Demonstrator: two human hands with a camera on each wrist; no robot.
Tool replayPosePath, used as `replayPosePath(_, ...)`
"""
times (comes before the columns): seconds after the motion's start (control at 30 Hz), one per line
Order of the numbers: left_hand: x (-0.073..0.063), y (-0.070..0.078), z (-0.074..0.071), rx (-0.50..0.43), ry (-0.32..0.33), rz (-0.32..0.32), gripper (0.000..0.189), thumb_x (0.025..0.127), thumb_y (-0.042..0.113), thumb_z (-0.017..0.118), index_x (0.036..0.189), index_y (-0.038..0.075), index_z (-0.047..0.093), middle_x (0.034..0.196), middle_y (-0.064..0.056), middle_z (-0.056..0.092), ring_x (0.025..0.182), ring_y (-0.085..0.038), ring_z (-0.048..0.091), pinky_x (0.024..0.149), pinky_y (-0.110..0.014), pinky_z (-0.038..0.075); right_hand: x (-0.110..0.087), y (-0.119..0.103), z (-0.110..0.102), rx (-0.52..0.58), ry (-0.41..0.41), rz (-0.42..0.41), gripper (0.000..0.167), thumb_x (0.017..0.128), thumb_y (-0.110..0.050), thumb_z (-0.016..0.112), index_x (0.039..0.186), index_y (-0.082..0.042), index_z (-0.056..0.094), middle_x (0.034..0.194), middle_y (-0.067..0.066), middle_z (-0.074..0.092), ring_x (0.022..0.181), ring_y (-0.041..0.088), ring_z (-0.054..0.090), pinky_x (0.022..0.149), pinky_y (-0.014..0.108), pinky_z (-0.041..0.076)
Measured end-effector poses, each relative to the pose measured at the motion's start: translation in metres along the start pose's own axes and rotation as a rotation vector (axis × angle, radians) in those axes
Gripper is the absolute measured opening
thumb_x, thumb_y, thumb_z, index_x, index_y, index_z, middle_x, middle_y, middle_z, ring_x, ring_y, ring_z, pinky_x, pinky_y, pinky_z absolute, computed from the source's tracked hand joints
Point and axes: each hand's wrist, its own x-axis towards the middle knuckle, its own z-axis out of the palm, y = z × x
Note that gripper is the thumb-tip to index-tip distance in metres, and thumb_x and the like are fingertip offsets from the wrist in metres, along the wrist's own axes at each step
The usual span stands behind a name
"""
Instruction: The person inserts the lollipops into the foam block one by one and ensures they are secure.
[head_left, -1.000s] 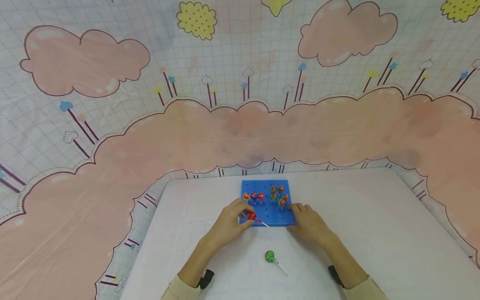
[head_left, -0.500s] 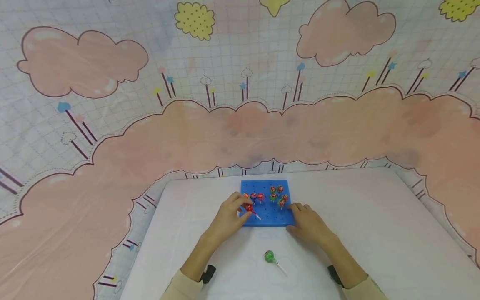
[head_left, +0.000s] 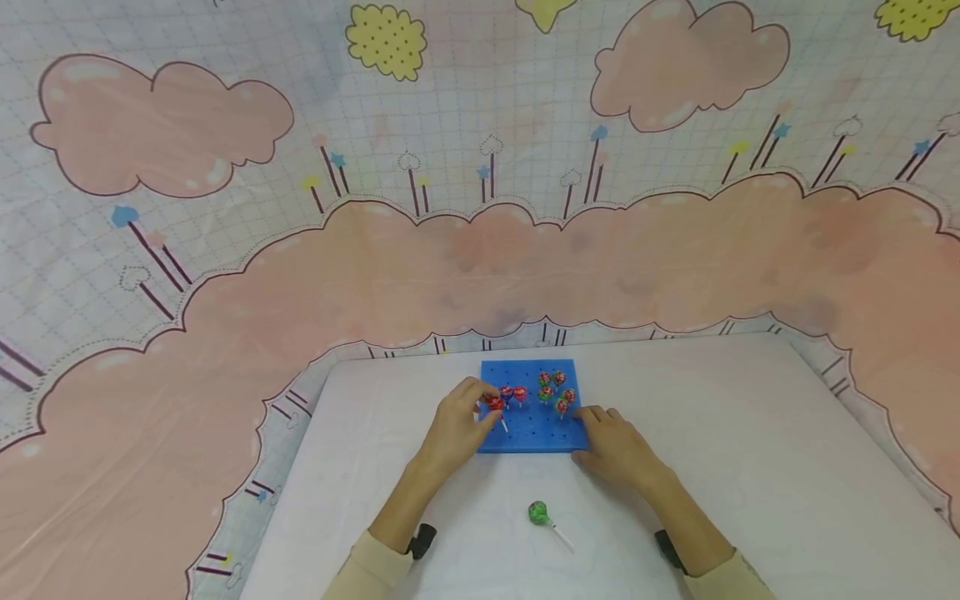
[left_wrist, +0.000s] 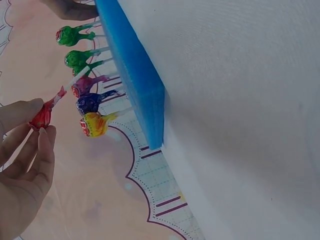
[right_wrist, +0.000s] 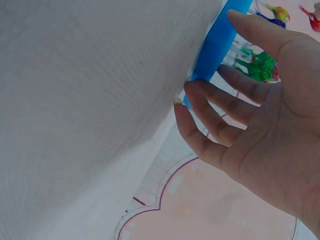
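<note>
My left hand [head_left: 455, 425] pinches a red-wrapped lollipop [left_wrist: 42, 116] by its candy end over the left part of a blue foam board [head_left: 517, 440]. Its white stick [left_wrist: 77, 77] slants toward the board; whether the tip touches is unclear. Beside it stand a dark blue lollipop [head_left: 507, 392], a pink one [head_left: 521, 393] and a yellow one [left_wrist: 94, 125], which my left hand hides in the head view. Several green lollipops [head_left: 562, 405] stand on the board's right side. My right hand [head_left: 618, 446] rests at the board's near right corner, fingers spread and slightly bent [right_wrist: 270, 130].
On the white table [head_left: 712, 433], nearer to me than the board, lies a loose green lollipop [head_left: 537, 512] with its stick pointing right and toward me. Small holes dot the board. A patterned cloth [head_left: 480, 258] with clouds hangs behind the table.
My left hand has moved slightly away from me and left with the red lollipop, whose stick has swung from pointing right to pointing more toward me. My right hand has stayed at the corner.
</note>
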Motion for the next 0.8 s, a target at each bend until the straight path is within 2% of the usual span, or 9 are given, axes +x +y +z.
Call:
replayPosePath(0.27,0.006,-0.001,0.006,0.016,0.003,-0.007,0.026,0.088,0.003,0.084,0.110,0.009,0.071,0.109,-0.001,0.066,0.096,-0.018,0.069,0.081,-0.032,0.062,-0.001,-0.001,-0.001,0.006,-0.007,0.005,0.063,0.090,-0.028,0.084,0.141,-0.003,0.057,0.141,0.018,0.061,0.130,0.038,0.057,0.107,0.055,0.050)
replayPosePath(0.53,0.008,-0.006,0.016,0.072,-0.028,-0.019,0.029,0.086,0.004,0.086,0.111,0.010,0.072,0.113,0.000,0.065,0.100,-0.013,0.068,0.088,-0.027,0.060,0.000,0.002,0.001,0.005,-0.004,-0.006,0.062,0.090,-0.029,0.084,0.140,-0.004,0.058,0.141,0.017,0.061,0.129,0.038,0.057,0.106,0.055,0.051)
replayPosePath(0.8,0.011,-0.008,0.020,0.088,-0.025,-0.004,0.027,0.085,0.003,0.086,0.108,0.008,0.073,0.110,-0.002,0.066,0.099,-0.017,0.068,0.087,-0.031,0.061,0.001,0.004,0.002,-0.003,0.000,-0.007,0.063,0.089,-0.029,0.085,0.141,-0.003,0.058,0.140,0.017,0.062,0.127,0.038,0.058,0.105,0.055,0.052)
